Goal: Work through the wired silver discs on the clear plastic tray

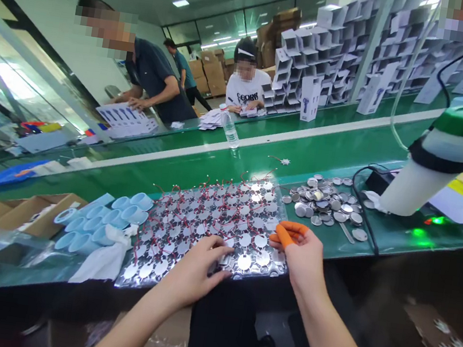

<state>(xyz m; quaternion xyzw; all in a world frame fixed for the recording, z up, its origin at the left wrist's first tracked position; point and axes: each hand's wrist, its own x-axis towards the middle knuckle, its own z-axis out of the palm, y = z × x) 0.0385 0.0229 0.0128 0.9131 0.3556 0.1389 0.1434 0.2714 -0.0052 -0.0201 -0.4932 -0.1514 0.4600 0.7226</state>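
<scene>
While left grip [194,266] lies spread on sheet of wired metal discs [205,233], fingers apart, nothing clamped, right grip [300,253] curls at sheet edge (orange finger cots [287,234]), clamp unclear. Risk: careless drag snags red wires [252,176], or sheet bumps heap of loose discs [322,204], scattering them.

a green surface [198,165] is carrying a sheet of shiny discs with red wires [207,222], with loose metal coins [323,201] lying just to its right, while pale blue cups [97,223] and a white cloth [103,259] are lying beside it on the left.
</scene>
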